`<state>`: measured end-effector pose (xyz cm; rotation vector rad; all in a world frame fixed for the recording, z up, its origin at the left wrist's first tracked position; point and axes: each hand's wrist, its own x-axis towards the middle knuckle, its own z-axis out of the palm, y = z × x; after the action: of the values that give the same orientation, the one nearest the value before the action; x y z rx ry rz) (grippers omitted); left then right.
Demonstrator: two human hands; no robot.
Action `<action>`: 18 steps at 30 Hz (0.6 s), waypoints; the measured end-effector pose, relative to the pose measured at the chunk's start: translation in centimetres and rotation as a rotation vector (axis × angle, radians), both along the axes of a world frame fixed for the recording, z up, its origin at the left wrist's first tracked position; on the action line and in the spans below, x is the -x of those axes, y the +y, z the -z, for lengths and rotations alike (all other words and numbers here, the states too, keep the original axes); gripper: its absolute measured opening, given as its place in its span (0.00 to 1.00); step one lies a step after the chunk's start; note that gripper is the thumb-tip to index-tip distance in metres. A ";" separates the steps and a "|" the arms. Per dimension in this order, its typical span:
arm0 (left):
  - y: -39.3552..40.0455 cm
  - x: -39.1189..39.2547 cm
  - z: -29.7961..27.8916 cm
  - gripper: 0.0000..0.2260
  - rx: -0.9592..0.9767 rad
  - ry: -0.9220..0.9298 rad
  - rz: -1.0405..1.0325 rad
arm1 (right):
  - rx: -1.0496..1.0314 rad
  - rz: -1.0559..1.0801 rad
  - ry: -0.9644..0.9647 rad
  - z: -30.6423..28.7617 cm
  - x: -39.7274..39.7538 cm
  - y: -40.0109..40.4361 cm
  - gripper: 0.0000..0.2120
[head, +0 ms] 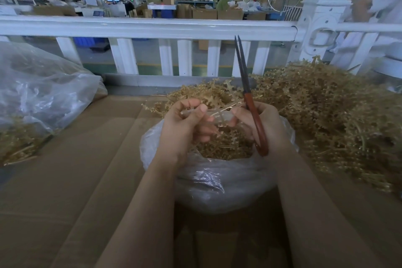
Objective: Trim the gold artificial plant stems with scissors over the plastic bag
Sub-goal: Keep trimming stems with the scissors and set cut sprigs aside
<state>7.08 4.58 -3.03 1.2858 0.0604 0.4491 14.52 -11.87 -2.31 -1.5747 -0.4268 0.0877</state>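
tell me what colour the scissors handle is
Reddish brown, seen in the head view on the scissors handle.

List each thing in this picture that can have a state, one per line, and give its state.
scissors: blades almost shut, pointing up, not cutting
right hand: grips the scissors' red handles
left hand: pinches a gold stem
gold stem: held between both hands, above the bag
plastic bag: mouth open, trimmings inside
large plastic bag: lying crumpled at left
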 end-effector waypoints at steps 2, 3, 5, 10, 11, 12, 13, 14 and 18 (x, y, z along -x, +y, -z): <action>0.2 0.0 -0.3 0.18 0.146 0.015 0.022 | -0.019 0.021 0.002 0.1 -0.1 -0.1 0.11; 0.3 0.1 -0.4 0.20 0.208 0.019 0.043 | -0.032 0.031 0.007 0.1 -0.1 -0.2 0.09; 0.5 0.1 -0.5 0.22 0.291 0.027 0.093 | -0.059 0.042 0.018 0.1 -0.1 -0.3 0.07; 0.7 0.1 -0.5 0.22 0.332 -0.009 0.169 | -0.075 0.043 0.018 0.3 -0.3 -0.4 0.07; 0.8 0.1 -0.5 0.22 0.335 -0.021 0.177 | -0.078 0.043 0.014 0.4 -0.3 -0.4 0.07; 0.9 0.1 -0.4 0.23 0.333 -0.035 0.183 | -0.083 0.042 0.011 0.4 -0.2 -0.4 0.08; 1.0 0.0 -0.4 0.23 0.327 -0.051 0.188 | -0.090 0.041 0.010 0.4 -0.3 -0.5 0.08; 1.0 0.0 -0.4 0.23 0.318 -0.068 0.190 | -0.096 0.039 0.008 0.4 -0.3 -0.5 0.08; 1.1 0.0 -0.4 0.23 0.296 -0.098 0.193 | -0.101 0.030 -0.017 0.5 -0.3 -0.5 0.08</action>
<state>7.06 5.68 -2.62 0.9662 -0.0770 0.3221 14.86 -12.40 -2.86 -1.4832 -0.4146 0.0287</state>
